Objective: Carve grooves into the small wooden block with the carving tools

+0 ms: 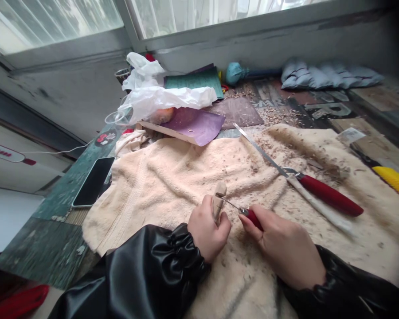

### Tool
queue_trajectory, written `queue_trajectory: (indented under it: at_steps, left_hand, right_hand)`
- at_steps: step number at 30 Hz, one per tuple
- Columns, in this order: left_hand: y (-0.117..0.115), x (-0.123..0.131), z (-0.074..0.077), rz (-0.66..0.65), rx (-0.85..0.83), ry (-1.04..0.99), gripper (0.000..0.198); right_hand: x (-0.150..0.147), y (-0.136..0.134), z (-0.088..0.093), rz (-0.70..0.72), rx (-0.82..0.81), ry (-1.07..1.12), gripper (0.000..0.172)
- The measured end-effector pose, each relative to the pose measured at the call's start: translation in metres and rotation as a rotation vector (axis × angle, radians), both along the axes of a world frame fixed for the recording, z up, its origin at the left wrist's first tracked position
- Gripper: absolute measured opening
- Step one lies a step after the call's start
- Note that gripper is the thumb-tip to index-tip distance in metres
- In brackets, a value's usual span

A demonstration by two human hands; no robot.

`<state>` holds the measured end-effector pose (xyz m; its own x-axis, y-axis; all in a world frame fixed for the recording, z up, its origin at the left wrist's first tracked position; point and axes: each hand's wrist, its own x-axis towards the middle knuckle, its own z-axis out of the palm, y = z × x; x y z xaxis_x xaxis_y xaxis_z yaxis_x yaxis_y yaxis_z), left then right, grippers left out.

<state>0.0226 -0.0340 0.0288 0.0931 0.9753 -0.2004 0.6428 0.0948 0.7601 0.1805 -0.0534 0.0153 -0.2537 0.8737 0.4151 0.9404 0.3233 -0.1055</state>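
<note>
My left hand (208, 230) is closed around a small pale wooden piece (218, 199) that sticks up out of the fist. My right hand (286, 248) grips a red-handled carving tool (249, 215), whose thin metal blade reaches left and touches the wood. Both hands rest on a cream towel (173, 177) strewn with wood shavings. Black glossy sleeves cover both forearms.
A larger red-handled knife (326, 195) and a long metal blade (256, 146) lie on the towel to the right. A phone (93, 181) lies at the left, a purple sheet (196, 124) and white plastic bag (159, 97) behind. A yellow object (395, 181) is at the right edge.
</note>
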Motion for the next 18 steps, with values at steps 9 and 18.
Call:
queue_trajectory:
  at_steps: [9, 18]
  left_hand:
    - [0.001, -0.002, 0.0, 0.063, 0.131, -0.151, 0.008]
    - [0.002, -0.01, -0.005, -0.079, 0.23, -0.134, 0.009]
  right_hand:
    - [-0.002, 0.004, 0.003, 0.1, 0.049, 0.105, 0.04]
    - [0.021, 0.007, 0.011, 0.25, -0.229, 0.239, 0.039]
